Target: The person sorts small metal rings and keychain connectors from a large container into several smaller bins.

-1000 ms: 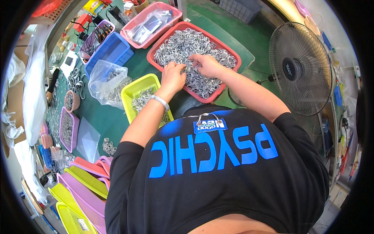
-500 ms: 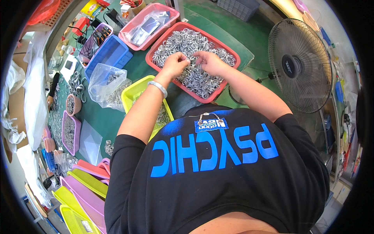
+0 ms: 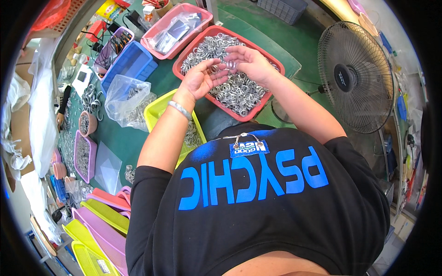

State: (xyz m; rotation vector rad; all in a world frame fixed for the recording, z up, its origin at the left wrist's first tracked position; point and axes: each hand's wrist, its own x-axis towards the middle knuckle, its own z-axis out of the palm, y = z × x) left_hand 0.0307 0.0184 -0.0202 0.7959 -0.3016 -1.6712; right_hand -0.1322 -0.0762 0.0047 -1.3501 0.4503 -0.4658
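Note:
Both my hands are over a red plastic tray (image 3: 282,71) heaped with small silver metal rings (image 3: 239,94). My left hand (image 3: 201,79), a pale bangle (image 3: 179,110) at its wrist, is turned palm up with fingers spread. Facing it, my right hand (image 3: 251,63) has its fingers stretched out toward the left fingertips. A few rings show in the gap between the hands; whether any rest on the right fingers I cannot tell. Under my left forearm stands a yellow-green basket (image 3: 159,102) with more rings in it.
Left of the basket lies a clear plastic bag (image 3: 120,103) of metal parts. A blue bin (image 3: 131,66) and a pink tray (image 3: 202,18) stand at the back. To the right is a large fan (image 3: 357,76). Stacked colored baskets (image 3: 99,230) are at the lower left.
My fingers were curled and pinched close together over the rings. Now both hands have opened, the left turning palm up and the right shifting slightly up.

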